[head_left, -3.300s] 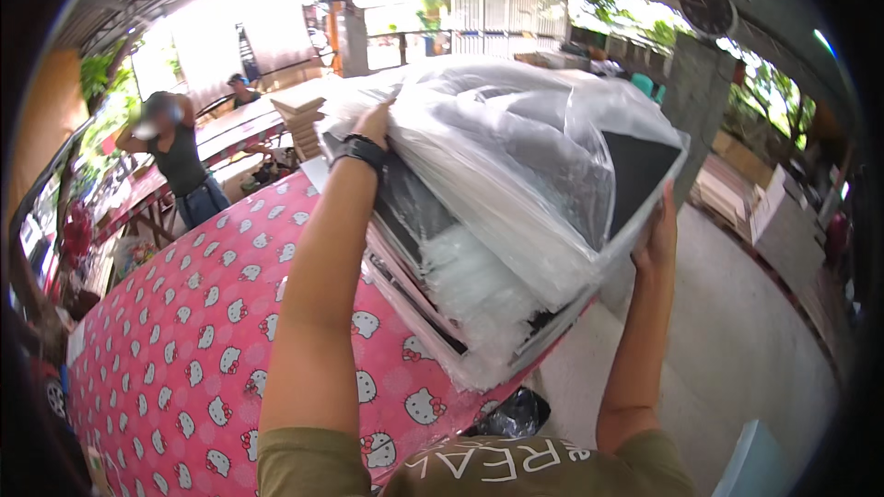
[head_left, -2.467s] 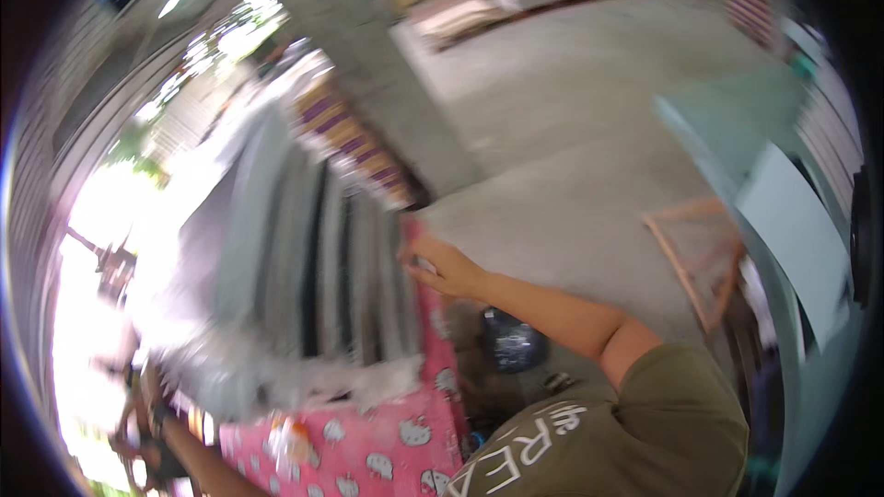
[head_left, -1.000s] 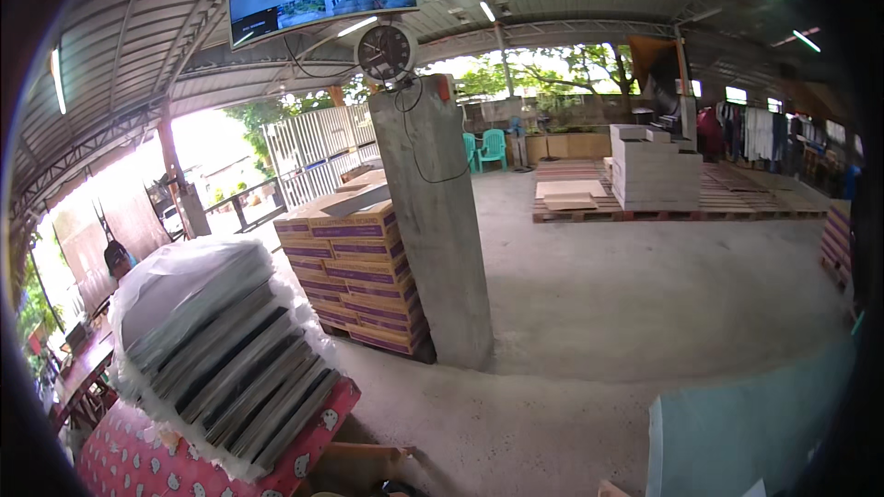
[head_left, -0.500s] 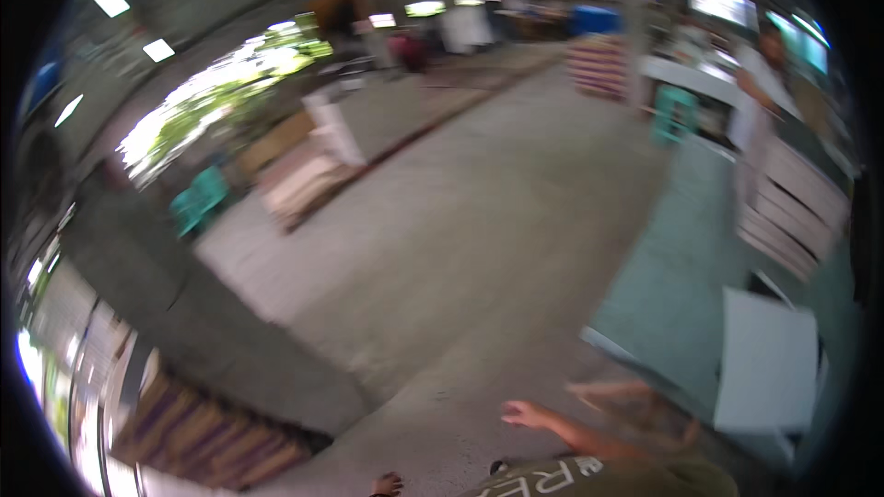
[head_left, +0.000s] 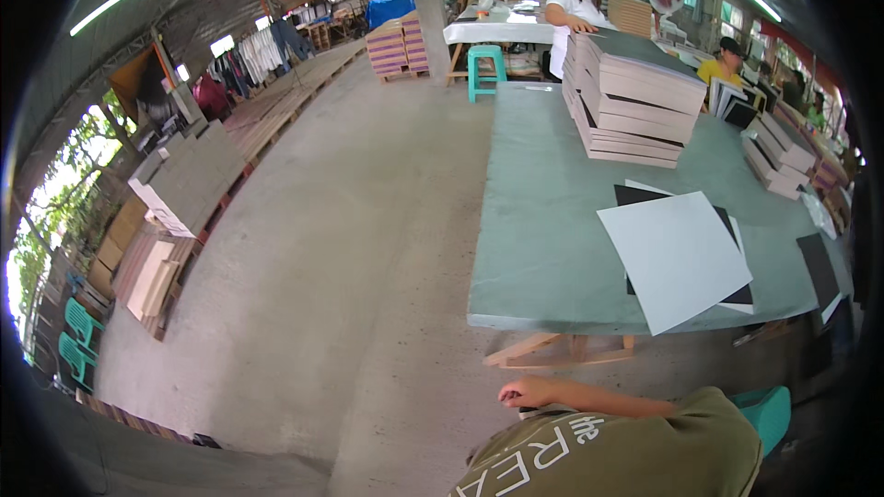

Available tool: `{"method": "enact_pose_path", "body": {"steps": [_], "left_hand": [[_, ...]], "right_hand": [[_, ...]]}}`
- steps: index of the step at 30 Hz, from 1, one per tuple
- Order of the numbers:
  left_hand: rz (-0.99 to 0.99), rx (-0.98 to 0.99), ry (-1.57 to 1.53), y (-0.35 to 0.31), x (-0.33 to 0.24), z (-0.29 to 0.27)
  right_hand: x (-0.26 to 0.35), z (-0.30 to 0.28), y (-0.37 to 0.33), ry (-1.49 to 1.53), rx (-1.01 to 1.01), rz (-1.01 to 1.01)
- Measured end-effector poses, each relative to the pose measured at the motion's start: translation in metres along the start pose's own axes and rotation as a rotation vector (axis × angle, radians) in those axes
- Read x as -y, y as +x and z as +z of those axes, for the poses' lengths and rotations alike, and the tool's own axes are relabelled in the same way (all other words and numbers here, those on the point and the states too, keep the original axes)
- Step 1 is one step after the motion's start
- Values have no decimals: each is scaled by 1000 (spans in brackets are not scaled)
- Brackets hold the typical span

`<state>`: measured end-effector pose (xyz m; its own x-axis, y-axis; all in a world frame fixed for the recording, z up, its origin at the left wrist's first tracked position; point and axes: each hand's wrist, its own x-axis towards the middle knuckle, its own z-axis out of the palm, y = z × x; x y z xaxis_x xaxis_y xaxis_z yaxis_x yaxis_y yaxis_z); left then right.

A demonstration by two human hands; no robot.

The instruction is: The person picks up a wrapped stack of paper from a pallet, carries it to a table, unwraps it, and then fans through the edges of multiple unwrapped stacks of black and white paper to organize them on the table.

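My right hand (head_left: 525,393) is at the lower middle, in front of my olive shirt (head_left: 635,456). Its fingers are loosely bent, and nothing shows in them. The bare forearm runs to it from the right sleeve, above the floor and short of the near edge of a green-topped table (head_left: 534,248). On that table, a white sheet (head_left: 677,258) lies askew over black and white sheets. Farther back stands a tall stack of thick pale blocks (head_left: 635,97) with a dark top. My left hand does not show.
A person in white (head_left: 575,14) stands behind the stack, one hand on it. Another person in yellow (head_left: 723,64) is at the right. Green stools (head_left: 485,72) stand beyond the table and at lower right (head_left: 769,419). Pallets with grey slabs (head_left: 198,175) line the left.
The view has swung right and steadied, bringing the table and its stack nearer the middle. My left hand has left the picture; my right forearm now lies more level across my body.
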<state>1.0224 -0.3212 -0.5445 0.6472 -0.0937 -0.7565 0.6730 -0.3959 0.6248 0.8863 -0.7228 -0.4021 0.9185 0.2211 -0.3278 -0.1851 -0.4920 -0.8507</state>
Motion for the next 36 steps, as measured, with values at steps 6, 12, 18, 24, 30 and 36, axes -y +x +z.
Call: {"method": "enact_pose_path", "body": {"steps": [6, 12, 18, 24, 30, 36], "left_hand": [[-16, 123, 101, 8, -27, 56], [-19, 133, 134, 42, -70, 43], [-7, 172, 171, 108, -111, -18], [-53, 195, 200, 187, -146, -106], [-78, 161, 225, 253, -189, -193], [-86, 170, 226, 295, -212, -225]], "right_hand": [[21, -44, 16, -88, 257, -157], [73, -72, 79, -77, 183, -294], [88, -43, 162, -136, 245, -224], [140, 1, 260, -168, 261, -133], [169, -1, 326, -101, 121, -60], [166, 7, 368, -197, 139, -17]]}}
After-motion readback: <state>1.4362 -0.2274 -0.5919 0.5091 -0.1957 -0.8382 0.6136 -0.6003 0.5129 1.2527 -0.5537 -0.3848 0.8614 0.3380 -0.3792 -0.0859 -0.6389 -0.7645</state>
